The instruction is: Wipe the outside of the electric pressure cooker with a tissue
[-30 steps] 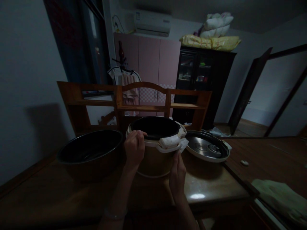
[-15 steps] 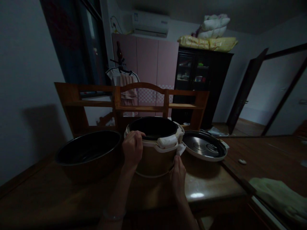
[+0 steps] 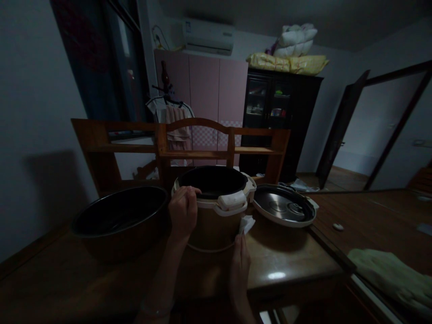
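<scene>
A rice cooker (image 3: 216, 220) with a tan body and cream rim stands on the wooden table (image 3: 297, 256), its lid (image 3: 283, 210) swung open to the right. My left hand (image 3: 182, 213) grips the cooker's left rim, fingers curled over the edge. My right hand (image 3: 239, 265) presses a white cloth (image 3: 246, 223) against the cooker's lower right side, just under the cream latch (image 3: 231, 202).
A large dark metal basin (image 3: 118, 220) sits left of the cooker. A wooden shelf rack (image 3: 178, 144) stands behind it. On the right lie a pale green cloth (image 3: 391, 274) and a small white object (image 3: 336, 227). Cabinets and an open door are farther back.
My right hand and the white cloth have slid down from the cooker's rim near the latch to its lower side. The left hand keeps its hold on the rim.
</scene>
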Available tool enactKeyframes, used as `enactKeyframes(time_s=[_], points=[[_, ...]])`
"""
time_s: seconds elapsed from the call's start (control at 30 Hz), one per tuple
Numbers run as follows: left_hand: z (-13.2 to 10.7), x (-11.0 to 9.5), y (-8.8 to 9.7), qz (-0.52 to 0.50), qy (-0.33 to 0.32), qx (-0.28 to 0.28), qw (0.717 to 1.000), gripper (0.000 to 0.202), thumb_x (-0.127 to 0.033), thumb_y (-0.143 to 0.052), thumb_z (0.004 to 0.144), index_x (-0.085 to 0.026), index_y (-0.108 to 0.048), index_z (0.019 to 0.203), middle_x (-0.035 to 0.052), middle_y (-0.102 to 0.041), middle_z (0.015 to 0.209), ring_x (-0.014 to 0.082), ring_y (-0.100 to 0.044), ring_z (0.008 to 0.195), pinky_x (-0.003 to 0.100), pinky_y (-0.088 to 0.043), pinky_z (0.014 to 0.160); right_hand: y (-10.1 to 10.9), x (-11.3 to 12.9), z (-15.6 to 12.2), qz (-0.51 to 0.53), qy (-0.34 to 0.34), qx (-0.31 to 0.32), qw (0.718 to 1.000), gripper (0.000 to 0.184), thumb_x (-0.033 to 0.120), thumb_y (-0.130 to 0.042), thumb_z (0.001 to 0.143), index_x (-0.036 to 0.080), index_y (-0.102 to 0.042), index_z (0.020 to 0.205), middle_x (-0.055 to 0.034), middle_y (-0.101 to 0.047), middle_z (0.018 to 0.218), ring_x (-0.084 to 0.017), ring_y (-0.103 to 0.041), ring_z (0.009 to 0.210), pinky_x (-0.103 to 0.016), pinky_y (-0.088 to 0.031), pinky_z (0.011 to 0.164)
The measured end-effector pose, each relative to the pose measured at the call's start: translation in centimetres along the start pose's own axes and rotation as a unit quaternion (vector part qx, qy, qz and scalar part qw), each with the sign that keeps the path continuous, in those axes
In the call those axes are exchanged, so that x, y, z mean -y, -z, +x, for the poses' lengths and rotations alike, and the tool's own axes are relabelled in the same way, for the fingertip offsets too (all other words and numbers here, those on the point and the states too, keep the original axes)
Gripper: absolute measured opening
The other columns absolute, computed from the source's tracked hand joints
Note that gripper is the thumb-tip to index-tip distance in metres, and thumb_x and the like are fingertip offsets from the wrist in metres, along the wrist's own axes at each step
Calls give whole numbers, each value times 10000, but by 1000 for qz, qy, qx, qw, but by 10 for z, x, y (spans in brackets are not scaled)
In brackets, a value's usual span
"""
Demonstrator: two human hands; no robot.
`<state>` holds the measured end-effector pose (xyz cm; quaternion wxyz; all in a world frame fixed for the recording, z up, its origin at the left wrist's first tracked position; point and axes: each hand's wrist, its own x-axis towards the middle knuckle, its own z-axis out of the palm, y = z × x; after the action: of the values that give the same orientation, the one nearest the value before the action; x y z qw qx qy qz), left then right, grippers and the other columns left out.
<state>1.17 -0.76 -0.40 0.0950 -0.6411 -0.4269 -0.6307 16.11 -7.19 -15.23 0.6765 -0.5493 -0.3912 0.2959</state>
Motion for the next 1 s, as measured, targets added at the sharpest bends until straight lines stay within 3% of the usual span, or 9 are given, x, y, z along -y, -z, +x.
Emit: enactKeyframes(time_s=[0.1, 0.27, 0.43, 0.8, 1.0], points=[[-1, 0, 0, -2, 1, 0, 1000, 438, -313, -296, 1037, -203, -651, 806, 55, -699, 860, 187, -628, 848, 336, -438, 850, -8, -3, -13, 0, -11, 7, 1000, 759, 650, -405, 952, 131, -439, 1504, -88, -399, 1574, -245, -326, 1496, -421, -254, 1221], [0, 1, 0, -5, -6, -1, 1000, 430, -290, -301, 1034, -199, -654, 807, 55, -699, 856, 186, -626, 854, 334, -435, 849, -10, -10, -24, 4, 29, 1, 1000, 675, 613, -398, 970, 194, -465, 1495, -49, -512, 1502, -227, -364, 1478, -409, -284, 1207], [-1, 0, 0, -4, -1, -5, 1000, 429, -301, -301, 1034, -205, -653, 809, 53, -698, 854, 189, -629, 857, 335, -439, 845, -7, -17, -25, -4, 36, -11, 999, 683, 649, -417, 946, 210, -522, 1458, -48, -558, 1462, -234, -357, 1480, -426, -279, 1208], [-1, 0, 0, -5, -4, 1, 1000, 443, -329, -287, 1040, -212, -650, 814, 53, -693, 839, 195, -628, 859, 345, -448, 845, -8, -9, -25, 6, 51, 15, 999, 658, 603, -391, 978, 202, -466, 1494, -49, -530, 1486, -214, -365, 1477, -407, -280, 1212], [0, -1, 1, -7, 0, -2, 1000, 444, -335, -289, 1040, -211, -644, 804, 52, -693, 840, 193, -632, 855, 340, -448, 842, -7, -12, -27, 7, 35, -10, 999, 662, 612, -441, 958, 215, -477, 1486, -43, -519, 1493, -219, -367, 1477, -408, -273, 1218]])
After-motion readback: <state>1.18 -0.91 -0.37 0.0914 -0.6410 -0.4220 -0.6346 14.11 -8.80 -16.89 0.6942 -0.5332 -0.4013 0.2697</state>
